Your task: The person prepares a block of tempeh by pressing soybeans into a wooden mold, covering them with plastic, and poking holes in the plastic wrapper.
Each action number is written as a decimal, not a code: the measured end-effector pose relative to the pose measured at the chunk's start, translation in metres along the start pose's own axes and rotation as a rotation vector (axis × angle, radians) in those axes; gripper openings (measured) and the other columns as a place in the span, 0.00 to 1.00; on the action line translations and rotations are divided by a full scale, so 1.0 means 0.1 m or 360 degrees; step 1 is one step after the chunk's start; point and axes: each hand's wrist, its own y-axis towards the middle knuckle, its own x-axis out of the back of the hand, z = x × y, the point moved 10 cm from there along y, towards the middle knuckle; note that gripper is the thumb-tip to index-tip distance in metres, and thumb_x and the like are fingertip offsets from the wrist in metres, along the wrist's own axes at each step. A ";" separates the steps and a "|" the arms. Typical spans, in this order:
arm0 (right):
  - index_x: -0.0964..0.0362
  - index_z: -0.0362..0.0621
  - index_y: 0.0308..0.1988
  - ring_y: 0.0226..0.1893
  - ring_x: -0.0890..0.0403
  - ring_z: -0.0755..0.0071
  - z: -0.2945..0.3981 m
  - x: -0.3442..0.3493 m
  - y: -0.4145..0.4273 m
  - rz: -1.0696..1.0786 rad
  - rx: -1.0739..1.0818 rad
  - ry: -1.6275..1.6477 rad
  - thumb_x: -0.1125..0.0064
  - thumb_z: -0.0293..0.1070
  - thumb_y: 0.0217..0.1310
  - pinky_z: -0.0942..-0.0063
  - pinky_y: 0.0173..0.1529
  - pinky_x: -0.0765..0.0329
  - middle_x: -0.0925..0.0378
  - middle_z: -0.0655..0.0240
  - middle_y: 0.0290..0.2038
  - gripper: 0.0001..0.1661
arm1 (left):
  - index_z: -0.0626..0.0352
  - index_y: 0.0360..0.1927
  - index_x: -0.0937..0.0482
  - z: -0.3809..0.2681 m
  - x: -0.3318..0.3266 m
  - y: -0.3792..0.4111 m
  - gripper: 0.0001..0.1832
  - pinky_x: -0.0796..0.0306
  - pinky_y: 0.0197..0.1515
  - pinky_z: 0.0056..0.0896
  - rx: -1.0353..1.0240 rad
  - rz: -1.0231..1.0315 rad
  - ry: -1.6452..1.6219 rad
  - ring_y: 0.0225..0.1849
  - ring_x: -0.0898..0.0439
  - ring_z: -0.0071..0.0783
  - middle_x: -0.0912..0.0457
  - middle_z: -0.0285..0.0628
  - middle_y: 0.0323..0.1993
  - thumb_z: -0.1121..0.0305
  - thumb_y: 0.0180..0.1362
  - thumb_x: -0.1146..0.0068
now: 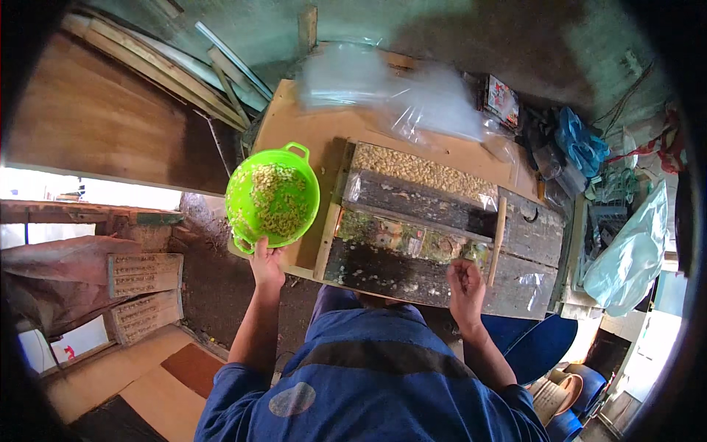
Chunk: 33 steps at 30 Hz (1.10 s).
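Note:
My left hand grips the near handle of a bright green plastic basin, its thumb over the rim. Pale, bean-like kernels lie in the basin, thickest towards its middle and right. To the right is a worn wooden box with a slanted board front, set on the table. Its far trough is filled with tan kernels. My right hand hovers over or rests on the near boards, fingers curled; I cannot tell whether it holds anything. A wooden stick lies just right of it.
Clear plastic bags lie along the back of the tan tabletop. A blue bag and clutter fill the right end. A translucent plastic sheet hangs at right, above blue drums. Planks lean at left.

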 end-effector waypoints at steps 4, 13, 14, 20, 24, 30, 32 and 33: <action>0.30 0.36 0.49 0.37 0.26 0.84 0.19 -0.46 -0.02 0.0313 -0.0085 -0.0174 0.42 0.25 0.67 0.82 0.44 0.27 0.25 0.71 0.39 0.12 | 0.54 0.65 0.35 -0.60 -0.03 -0.20 0.26 0.28 0.56 0.40 -0.0728 0.0262 0.0967 0.56 0.23 0.36 0.23 0.41 0.55 0.65 0.65 0.46; 0.47 0.33 0.69 0.61 0.29 0.54 1.08 -1.13 -0.17 0.0824 0.0663 -0.0183 0.26 0.48 0.53 0.62 0.58 0.26 0.35 0.49 0.62 0.54 | 0.63 0.64 0.32 -0.85 -0.12 -0.78 0.27 0.28 0.59 0.44 0.0395 0.0333 0.0474 0.58 0.22 0.40 0.22 0.44 0.56 0.70 0.60 0.48; 0.57 0.33 0.73 0.70 0.41 0.50 0.91 -1.17 -0.20 0.0939 0.0346 0.0205 0.27 0.58 0.50 0.60 0.69 0.38 0.45 0.47 0.70 0.67 | 0.64 0.64 0.32 -0.75 -0.20 -0.84 0.27 0.29 0.60 0.43 0.0334 0.0472 0.0601 0.59 0.23 0.40 0.23 0.46 0.57 0.73 0.59 0.49; 0.77 0.38 0.75 0.76 0.58 0.62 0.37 -0.59 -0.65 0.0497 -0.0145 0.0942 0.35 0.63 0.57 0.62 0.76 0.56 0.62 0.58 0.77 0.72 | 0.67 0.66 0.35 -0.13 -1.29 -1.33 0.27 0.35 0.63 0.33 0.0327 0.1363 0.0867 0.61 0.27 0.33 0.25 0.43 0.59 0.76 0.61 0.49; 0.75 0.41 0.75 0.75 0.55 0.62 0.07 -0.02 -1.15 -0.0014 -0.0308 0.1159 0.31 0.60 0.54 0.61 0.75 0.53 0.58 0.60 0.75 0.72 | 0.64 0.60 0.29 0.29 -2.04 -1.77 0.22 0.31 0.55 0.33 0.0236 0.1781 0.0981 0.52 0.25 0.28 0.21 0.37 0.50 0.69 0.64 0.46; 0.56 0.41 0.71 0.67 0.37 0.62 -0.28 0.72 -1.95 -0.0703 -0.0269 0.1149 0.28 0.54 0.53 0.61 0.70 0.40 0.39 0.62 0.66 0.59 | 0.58 0.57 0.26 1.29 -2.49 -2.81 0.20 0.29 0.49 0.36 0.1187 0.1790 0.1008 0.47 0.25 0.26 0.22 0.34 0.47 0.61 0.66 0.40; 0.54 0.41 0.70 0.66 0.36 0.63 -0.59 0.99 -2.21 -0.0808 -0.0447 0.0593 0.28 0.55 0.53 0.63 0.68 0.37 0.38 0.62 0.66 0.59 | 0.60 0.56 0.27 1.47 -2.72 -3.22 0.19 0.29 0.49 0.35 0.1194 0.2098 0.0982 0.47 0.25 0.26 0.22 0.36 0.47 0.61 0.67 0.43; 0.53 0.41 0.70 0.66 0.35 0.63 -0.65 1.12 -2.30 -0.0886 -0.0429 0.0619 0.28 0.55 0.53 0.63 0.68 0.36 0.38 0.62 0.65 0.58 | 0.61 0.56 0.27 1.49 -2.92 -3.48 0.19 0.29 0.50 0.34 0.1216 0.2224 0.0939 0.47 0.25 0.26 0.22 0.37 0.47 0.62 0.67 0.44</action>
